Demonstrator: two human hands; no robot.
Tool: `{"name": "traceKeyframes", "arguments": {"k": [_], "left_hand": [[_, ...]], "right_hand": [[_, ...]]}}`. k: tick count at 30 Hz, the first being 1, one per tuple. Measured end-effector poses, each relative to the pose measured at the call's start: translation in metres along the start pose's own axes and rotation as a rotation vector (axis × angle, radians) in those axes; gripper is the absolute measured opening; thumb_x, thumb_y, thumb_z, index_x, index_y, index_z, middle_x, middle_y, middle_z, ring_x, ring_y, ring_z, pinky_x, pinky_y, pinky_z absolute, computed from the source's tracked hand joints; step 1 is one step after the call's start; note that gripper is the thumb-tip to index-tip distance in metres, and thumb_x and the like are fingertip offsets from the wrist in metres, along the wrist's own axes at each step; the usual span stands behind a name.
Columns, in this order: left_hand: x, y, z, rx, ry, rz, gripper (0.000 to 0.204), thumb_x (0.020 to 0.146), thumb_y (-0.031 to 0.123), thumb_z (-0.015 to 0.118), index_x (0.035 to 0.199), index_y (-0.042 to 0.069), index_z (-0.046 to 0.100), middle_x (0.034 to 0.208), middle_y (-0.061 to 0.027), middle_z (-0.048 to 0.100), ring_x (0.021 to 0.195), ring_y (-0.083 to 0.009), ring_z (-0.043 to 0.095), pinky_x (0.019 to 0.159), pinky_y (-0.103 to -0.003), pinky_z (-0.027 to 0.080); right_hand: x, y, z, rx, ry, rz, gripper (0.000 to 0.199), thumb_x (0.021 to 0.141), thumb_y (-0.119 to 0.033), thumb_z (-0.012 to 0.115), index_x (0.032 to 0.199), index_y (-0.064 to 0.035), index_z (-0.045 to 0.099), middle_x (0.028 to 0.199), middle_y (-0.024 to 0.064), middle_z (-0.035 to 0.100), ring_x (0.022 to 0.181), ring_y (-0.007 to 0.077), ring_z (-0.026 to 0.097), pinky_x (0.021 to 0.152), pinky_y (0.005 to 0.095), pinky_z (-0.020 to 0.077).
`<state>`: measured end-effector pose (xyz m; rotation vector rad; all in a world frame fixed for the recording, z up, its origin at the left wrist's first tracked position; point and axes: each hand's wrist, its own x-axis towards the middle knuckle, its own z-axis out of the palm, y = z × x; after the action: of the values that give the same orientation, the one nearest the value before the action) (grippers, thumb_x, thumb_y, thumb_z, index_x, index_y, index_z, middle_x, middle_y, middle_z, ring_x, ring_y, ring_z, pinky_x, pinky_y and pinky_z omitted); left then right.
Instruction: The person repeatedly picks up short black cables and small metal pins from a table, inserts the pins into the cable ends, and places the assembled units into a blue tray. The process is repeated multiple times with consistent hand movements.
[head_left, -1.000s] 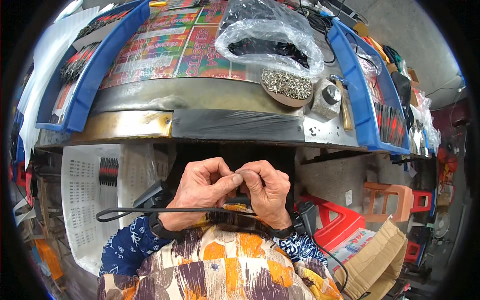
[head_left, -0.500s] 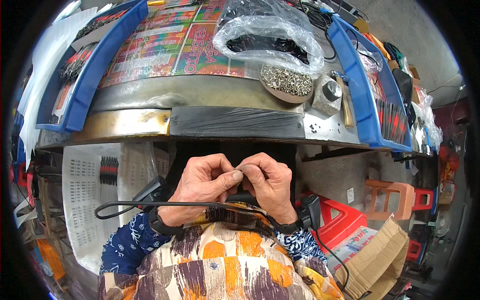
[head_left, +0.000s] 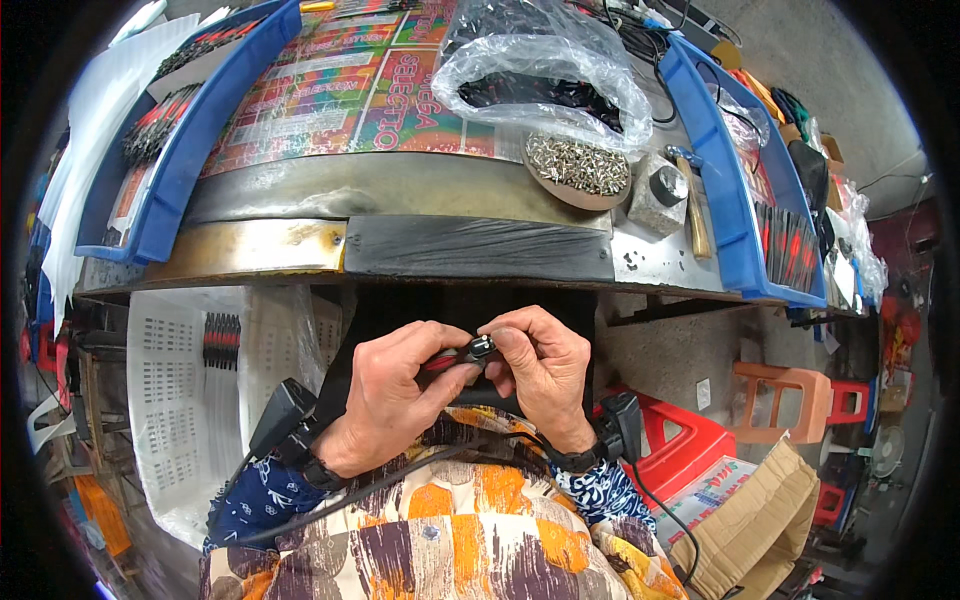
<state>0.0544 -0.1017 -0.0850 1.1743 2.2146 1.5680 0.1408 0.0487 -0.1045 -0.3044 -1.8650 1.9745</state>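
My left hand (head_left: 392, 378) is closed round a small black-and-red piece (head_left: 481, 347), held just beyond the table's near edge. Bright metal spots show at its black end, which points toward my right hand (head_left: 548, 368). The thumb and fingers of that hand pinch against this end; whether a smaller part sits between them is hidden. Most of the piece's red part is covered by my left fingers. Beyond both hands, a round dish of small silvery rivets (head_left: 578, 166) stands on the table beside an open clear plastic bag (head_left: 610, 92) of black parts.
A stone block (head_left: 657, 212) and a hammer (head_left: 697, 215) lie right of the dish. Blue trays (head_left: 172, 205) (head_left: 722, 200) with black-and-red pieces flank the table. Below left stands a white crate (head_left: 170, 400); below right, a red stool (head_left: 680, 440) and a cardboard box (head_left: 750, 520). Cables hang from my wrists.
My left hand has turned and drawn slightly back, bringing the end of the black-and-red piece into sight between my fingertips. The cable at my left wrist has swung down.
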Motion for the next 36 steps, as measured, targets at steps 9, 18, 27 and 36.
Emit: {"name": "traceKeyframes", "arguments": {"k": [9, 18, 27, 36], "left_hand": [[-0.001, -0.006, 0.000, 0.070, 0.017, 0.117, 0.023, 0.072, -0.003, 0.078, 0.092, -0.002, 0.068, 0.073, -0.0100, 0.063, 0.061, -0.0171, 0.063, 0.054, -0.027, 0.050], [-0.003, -0.008, 0.008, 0.010, 0.066, 0.083, 0.020, 0.074, 0.000, 0.078, 0.091, 0.000, 0.067, 0.072, -0.0093, 0.061, 0.059, -0.0189, 0.061, 0.052, -0.029, 0.048], [0.001, -0.009, 0.004, 0.164, 0.113, 0.154, 0.026, 0.067, 0.000, 0.076, 0.092, 0.003, 0.067, 0.074, -0.0089, 0.062, 0.062, -0.0237, 0.063, 0.054, -0.031, 0.050], [-0.003, -0.009, -0.001, 0.355, 0.085, 0.223, 0.026, 0.067, -0.003, 0.075, 0.092, 0.000, 0.068, 0.077, -0.0114, 0.065, 0.065, -0.0268, 0.065, 0.058, -0.034, 0.052]], "right_hand": [[0.001, 0.001, -0.002, 0.022, -0.077, -0.014, 0.025, 0.098, -0.022, 0.062, 0.093, 0.0019, 0.066, 0.073, 0.0024, 0.065, 0.055, 0.0037, 0.058, 0.045, 0.0165, 0.0441], [-0.002, 0.010, 0.008, -0.097, 0.044, -0.181, 0.021, 0.097, -0.019, 0.063, 0.091, 0.0011, 0.066, 0.070, 0.0014, 0.064, 0.053, 0.0039, 0.056, 0.045, 0.0182, 0.0426], [0.000, 0.003, 0.004, 0.062, -0.046, 0.041, 0.028, 0.099, -0.026, 0.061, 0.101, 0.0020, 0.065, 0.074, 0.0010, 0.063, 0.055, 0.0034, 0.055, 0.048, 0.0165, 0.0420], [0.000, 0.001, 0.004, 0.051, -0.111, 0.163, 0.021, 0.099, -0.019, 0.061, 0.104, 0.0015, 0.063, 0.072, 0.0007, 0.062, 0.056, 0.0020, 0.054, 0.049, 0.0152, 0.0417]]}}
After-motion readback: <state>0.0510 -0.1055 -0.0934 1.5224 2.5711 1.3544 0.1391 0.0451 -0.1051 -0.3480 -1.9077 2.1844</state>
